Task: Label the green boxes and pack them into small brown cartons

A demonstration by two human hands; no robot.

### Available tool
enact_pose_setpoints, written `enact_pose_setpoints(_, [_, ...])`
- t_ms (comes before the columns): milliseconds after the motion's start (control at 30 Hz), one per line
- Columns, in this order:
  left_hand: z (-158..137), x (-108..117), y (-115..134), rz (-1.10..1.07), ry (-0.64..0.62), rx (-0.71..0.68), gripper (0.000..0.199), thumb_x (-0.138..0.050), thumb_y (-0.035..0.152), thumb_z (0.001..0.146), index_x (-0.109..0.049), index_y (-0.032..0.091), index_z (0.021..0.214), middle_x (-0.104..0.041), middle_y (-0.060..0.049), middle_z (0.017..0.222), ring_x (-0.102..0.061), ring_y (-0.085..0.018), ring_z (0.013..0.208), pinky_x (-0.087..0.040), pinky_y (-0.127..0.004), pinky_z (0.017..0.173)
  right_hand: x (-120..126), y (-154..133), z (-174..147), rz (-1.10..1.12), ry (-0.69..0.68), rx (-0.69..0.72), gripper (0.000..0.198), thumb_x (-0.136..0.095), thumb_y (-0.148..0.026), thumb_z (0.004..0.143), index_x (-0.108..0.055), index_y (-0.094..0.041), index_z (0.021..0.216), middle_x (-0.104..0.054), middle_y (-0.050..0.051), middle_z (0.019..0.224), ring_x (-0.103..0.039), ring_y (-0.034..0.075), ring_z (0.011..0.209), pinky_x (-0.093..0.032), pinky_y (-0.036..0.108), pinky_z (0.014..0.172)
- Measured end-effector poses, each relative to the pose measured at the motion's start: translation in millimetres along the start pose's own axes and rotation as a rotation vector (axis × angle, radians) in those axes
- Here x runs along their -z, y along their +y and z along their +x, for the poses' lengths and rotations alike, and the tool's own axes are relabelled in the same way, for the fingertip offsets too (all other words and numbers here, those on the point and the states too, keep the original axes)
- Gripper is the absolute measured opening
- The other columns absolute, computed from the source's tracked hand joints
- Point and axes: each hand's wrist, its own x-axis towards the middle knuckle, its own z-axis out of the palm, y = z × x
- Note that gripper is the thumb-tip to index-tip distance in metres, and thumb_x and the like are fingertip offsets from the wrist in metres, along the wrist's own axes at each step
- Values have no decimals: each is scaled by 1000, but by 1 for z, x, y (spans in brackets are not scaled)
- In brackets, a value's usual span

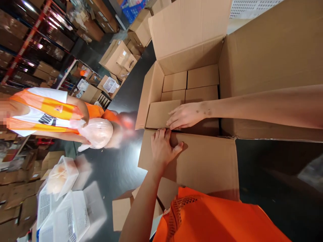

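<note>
I am pressing my right hand (pixel 186 116), fingers flat and together, on a small carton (pixel 161 114) inside the large box (pixel 264 57); my left hand (pixel 163 146) is gripping the near flap (pixel 202 161). Carton appears light, stiff; best held by opposite edges

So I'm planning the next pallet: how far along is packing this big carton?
Done: four small boxes already sit along the big carton's far wall. In hand: the right hand presses another small box into place while the left hand grips the near flap. Left: the top flaps are open.
</note>
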Motion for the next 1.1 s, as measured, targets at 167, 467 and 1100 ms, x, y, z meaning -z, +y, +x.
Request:
enact_pose_setpoints(167, [-2, 3, 2, 19, -40, -8, 64, -66, 55, 78, -59, 12, 124, -65, -13, 123, -53, -31, 119, -40, -46, 95, -26, -4, -10, -172, 58, -67, 55, -71, -22, 77, -54, -25, 129, -51, 11, 146, -39, 34, 138, -6, 75, 109])
enact_pose_setpoints(467, [5, -2, 10, 35, -57, 73, 72, -63, 58, 78, -54, 13, 134, -61, -14, 134, -51, -34, 119, -41, -47, 92, -31, -5, -21, -15, 199, -203, 39, -63, -13, 79, -59, -22, 117, -58, 12, 139, -44, 33, 136, -5, 74, 110])
enact_pose_setpoints(1100, [-15, -14, 20, 10, 89, 246, 62, -68, 59, 75, -66, 24, 126, -45, -17, 142, -43, -38, 127, -36, -51, 100, -16, 5, -26, 35, 90, -21, 24, -53, -31, 97, -71, -31, 113, -69, 0, 126, -57, 21, 125, -28, 48, 112])
